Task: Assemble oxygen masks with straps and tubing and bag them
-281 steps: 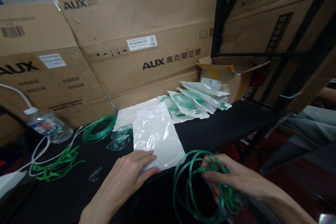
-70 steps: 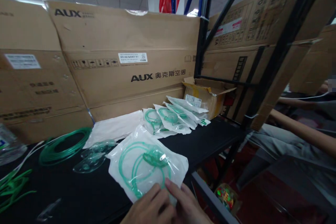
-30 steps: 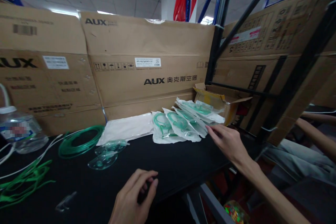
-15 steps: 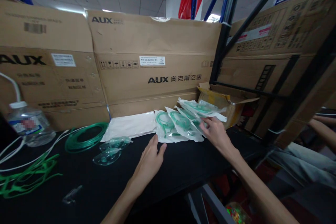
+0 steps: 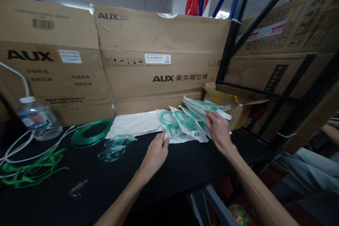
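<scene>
Several clear-and-white pouches, each a packaged oxygen mask with green tubing, overlap in a row. My right hand has its fingers closed on the lower edge of the raised pouch at the right end. My left hand is at the lower left corner of the leftmost pouch, thumb and fingers slightly apart, the fingertips at its edge. Between them lies another pouch. A flat white packet extends to the left, with loose clear green masks in front of it.
Coiled green tubing, green straps, a white cable and a plastic bottle occupy the left side. Small clear connectors lie near the front. Large cartons wall the back; an open box stands behind the pouches, beside a rack post.
My right hand has closed on the right-end pouch and its near edge is lifted slightly. The left hand has come up to the leftmost pouch's corner. The view has shifted a little.
</scene>
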Available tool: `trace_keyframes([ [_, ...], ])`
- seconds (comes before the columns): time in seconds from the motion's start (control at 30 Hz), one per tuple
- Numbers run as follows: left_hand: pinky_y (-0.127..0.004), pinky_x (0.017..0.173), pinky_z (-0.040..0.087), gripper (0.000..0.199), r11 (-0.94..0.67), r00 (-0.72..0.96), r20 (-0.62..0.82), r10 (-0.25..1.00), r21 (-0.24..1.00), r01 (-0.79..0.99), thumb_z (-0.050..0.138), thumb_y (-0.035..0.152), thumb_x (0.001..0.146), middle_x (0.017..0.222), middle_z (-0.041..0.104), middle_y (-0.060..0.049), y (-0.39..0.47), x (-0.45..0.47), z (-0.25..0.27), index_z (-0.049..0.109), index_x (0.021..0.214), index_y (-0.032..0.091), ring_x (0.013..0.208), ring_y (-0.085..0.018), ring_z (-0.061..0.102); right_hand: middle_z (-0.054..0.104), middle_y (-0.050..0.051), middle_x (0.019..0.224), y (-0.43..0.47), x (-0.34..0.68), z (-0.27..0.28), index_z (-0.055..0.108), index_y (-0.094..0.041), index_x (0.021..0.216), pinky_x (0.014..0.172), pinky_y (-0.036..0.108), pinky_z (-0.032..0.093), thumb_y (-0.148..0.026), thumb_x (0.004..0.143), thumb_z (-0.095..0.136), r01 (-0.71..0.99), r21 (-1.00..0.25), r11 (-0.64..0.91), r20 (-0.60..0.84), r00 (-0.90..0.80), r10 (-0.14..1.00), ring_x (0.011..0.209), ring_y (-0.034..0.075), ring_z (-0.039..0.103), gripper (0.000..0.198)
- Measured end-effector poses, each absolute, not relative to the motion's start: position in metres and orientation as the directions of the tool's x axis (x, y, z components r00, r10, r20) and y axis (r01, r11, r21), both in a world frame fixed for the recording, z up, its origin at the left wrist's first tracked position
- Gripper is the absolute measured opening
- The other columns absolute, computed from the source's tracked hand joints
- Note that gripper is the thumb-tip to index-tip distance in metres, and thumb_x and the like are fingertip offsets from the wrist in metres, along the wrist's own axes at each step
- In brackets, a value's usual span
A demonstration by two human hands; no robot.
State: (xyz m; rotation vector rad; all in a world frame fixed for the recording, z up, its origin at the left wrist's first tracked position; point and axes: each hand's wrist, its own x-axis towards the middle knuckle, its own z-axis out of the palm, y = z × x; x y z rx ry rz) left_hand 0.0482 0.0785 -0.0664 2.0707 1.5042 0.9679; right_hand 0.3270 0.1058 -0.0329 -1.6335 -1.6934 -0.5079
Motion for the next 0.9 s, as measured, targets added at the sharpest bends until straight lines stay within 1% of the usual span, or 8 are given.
trace_keyframes([
  [0.13,-0.041,0.114,0.045,0.053,-0.346,0.2,0.289,0.936,0.658,0.669,0.038,0.032,0.103,0.145,0.063,-0.018,0.079,0.05,-0.066,0.054,0.148,0.01,0.135,-0.028,0.06,0.073,0.009,0.111,0.096,0.331,-0.038,0.07,-0.015,0.113,0.084,0.042,0.06,-0.032,0.103,0.06,0.965,-0.175,0.194,0.783,0.017,0.622,0.093,0.023,0.072,0.022],
  [0.23,-0.041,0.115,0.044,0.052,-0.348,0.211,0.284,0.935,0.63,0.694,0.041,0.03,0.102,0.145,0.063,-0.02,0.079,0.054,-0.062,0.054,0.148,0.01,0.138,-0.029,0.057,0.077,0.015,0.093,0.085,0.324,-0.035,0.076,-0.012,0.096,0.076,0.042,0.059,-0.035,0.105,0.05,0.955,-0.158,0.251,0.814,-0.018,0.581,0.072,0.025,0.071,0.036],
  [0.33,-0.047,0.117,0.041,0.059,-0.331,0.196,0.281,0.94,0.601,0.727,0.048,0.033,0.101,0.151,0.054,-0.025,0.062,0.051,-0.059,0.046,0.153,0.004,0.142,-0.035,0.051,0.078,0.021,0.099,0.061,0.309,-0.028,0.078,-0.008,0.1,0.07,0.044,0.056,-0.039,0.103,0.054,0.94,-0.173,0.295,0.863,0.0,0.506,0.06,0.024,0.067,0.039],
  [0.43,-0.05,0.121,0.036,0.066,-0.339,0.205,0.288,0.936,0.574,0.745,0.055,0.035,0.099,0.158,0.047,-0.022,0.026,0.04,-0.062,0.04,0.157,0.006,0.145,-0.036,0.046,0.078,0.018,0.098,0.031,0.284,-0.02,0.077,-0.014,0.1,0.072,0.041,0.055,-0.032,0.101,0.056,0.907,-0.202,0.37,0.894,0.016,0.447,0.068,0.025,0.07,0.028],
  [0.53,-0.048,0.116,0.044,0.049,-0.45,0.292,0.357,0.887,0.527,0.721,0.053,0.034,0.102,0.145,0.063,-0.011,-0.016,0.017,-0.071,0.053,0.149,0.02,0.132,-0.028,0.06,0.077,0.01,0.086,0.016,0.241,-0.014,0.077,-0.018,0.089,0.075,0.035,0.057,-0.024,0.102,0.055,0.781,-0.211,0.587,0.827,-0.178,0.534,0.074,0.022,0.072,0.026],
  [0.63,-0.039,0.098,0.058,0.032,-0.559,0.317,0.503,0.804,0.456,0.692,0.051,0.031,0.105,0.123,0.074,-0.007,-0.047,-0.018,-0.079,0.068,0.131,0.027,0.111,-0.023,0.07,0.08,0.006,0.095,0.031,0.185,-0.011,0.079,-0.02,0.097,0.085,0.03,0.057,-0.018,0.1,0.059,0.655,-0.256,0.711,0.686,-0.394,0.611,0.089,0.02,0.075,0.02],
  [0.7,-0.036,0.094,0.06,0.029,-0.539,0.262,0.563,0.784,0.408,0.737,0.053,0.031,0.104,0.118,0.076,-0.006,-0.059,-0.046,-0.082,0.071,0.126,0.029,0.107,-0.022,0.071,0.08,0.007,0.106,0.053,0.149,-0.012,0.078,-0.019,0.111,0.094,0.032,0.055,-0.018,0.099,0.062,0.598,-0.289,0.747,0.603,-0.493,0.627,0.101,0.021,0.074,0.02],
  [0.9,-0.049,0.104,0.054,0.041,-0.296,0.039,0.633,0.773,0.305,0.905,0.054,0.048,0.1,0.127,0.07,-0.01,-0.046,-0.113,-0.073,0.065,0.133,0.026,0.118,-0.031,0.065,0.068,0.011,0.127,0.113,0.077,-0.033,0.065,-0.017,0.127,0.091,0.046,0.059,-0.029,0.1,0.066,0.541,-0.363,0.758,0.433,-0.623,0.652,0.107,0.026,0.07,0.03],
])
